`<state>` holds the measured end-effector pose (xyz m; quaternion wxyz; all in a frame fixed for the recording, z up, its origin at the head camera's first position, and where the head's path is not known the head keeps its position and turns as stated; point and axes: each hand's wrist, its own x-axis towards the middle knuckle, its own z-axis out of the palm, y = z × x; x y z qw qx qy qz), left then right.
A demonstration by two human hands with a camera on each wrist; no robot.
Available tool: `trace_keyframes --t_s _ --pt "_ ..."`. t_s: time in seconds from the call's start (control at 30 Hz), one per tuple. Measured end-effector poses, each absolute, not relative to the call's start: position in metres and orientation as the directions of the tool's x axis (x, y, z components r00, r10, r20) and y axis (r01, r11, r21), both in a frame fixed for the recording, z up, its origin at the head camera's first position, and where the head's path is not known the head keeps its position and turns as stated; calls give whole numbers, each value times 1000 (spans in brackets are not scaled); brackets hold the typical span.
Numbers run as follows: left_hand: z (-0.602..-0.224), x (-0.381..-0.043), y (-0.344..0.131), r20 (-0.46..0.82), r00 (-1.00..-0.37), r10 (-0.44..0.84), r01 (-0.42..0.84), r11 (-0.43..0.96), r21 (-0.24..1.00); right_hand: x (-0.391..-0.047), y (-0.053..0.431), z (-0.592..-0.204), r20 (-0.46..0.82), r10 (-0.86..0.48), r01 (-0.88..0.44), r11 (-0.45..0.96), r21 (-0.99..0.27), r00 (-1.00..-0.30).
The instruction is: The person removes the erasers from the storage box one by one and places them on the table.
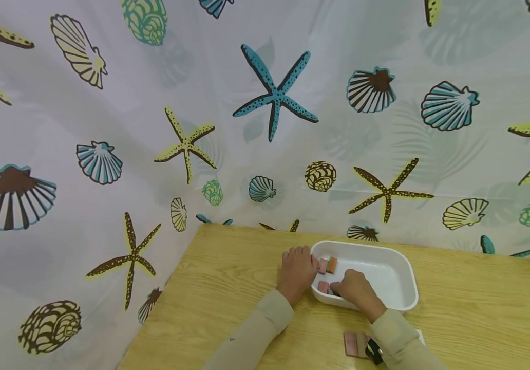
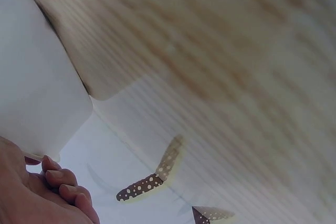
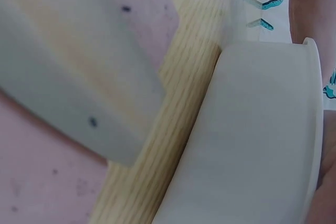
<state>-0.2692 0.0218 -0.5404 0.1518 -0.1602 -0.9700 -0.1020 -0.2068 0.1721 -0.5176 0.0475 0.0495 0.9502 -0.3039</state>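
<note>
A white plastic tub [image 1: 389, 270] stands on the wooden table. My left hand [image 1: 298, 272] grips its left rim, fingers curled over the edge in the left wrist view. My right hand [image 1: 356, 289] reaches over the near rim, with its fingertips down in the near left corner. There the fingers pinch a small dark block [image 1: 337, 293], mostly hidden by them. Beside it in the tub lies a pink block [image 1: 323, 287]. Farther back are another pink block [image 1: 322, 265] and an orange-sided block [image 1: 332, 265].
On the table in front of the tub, under my right forearm, lie a pink block [image 1: 351, 344] and a brown block [image 1: 362, 344]. A white piece [image 1: 420, 336] shows beyond the sleeve. A shell-patterned curtain [image 1: 274, 169] hangs behind and left of the table [image 1: 228, 267].
</note>
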Motion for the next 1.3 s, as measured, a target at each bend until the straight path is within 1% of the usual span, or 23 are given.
trace_keyframes --t_s 0.23,0.53,0.87,1.07,1.3 --pt "-541 -267 22 337 -900 276 345 924 164 -201 176 -512 -58 85 103 792 -602 -995" --pt "-544 -268 22 326 -905 272 344 921 185 -186 191 -484 -19 84 76 769 -635 -996" --pt "-545 -269 21 343 -898 277 352 919 178 -166 200 -462 31 62 30 795 -606 -998" --pt "-547 -272 21 357 -892 276 353 920 171 -151 204 -453 11 56 38 789 -613 -998" --pt "-547 -272 23 348 -895 280 353 920 167 -134 215 -449 -40 75 84 785 -613 -996"
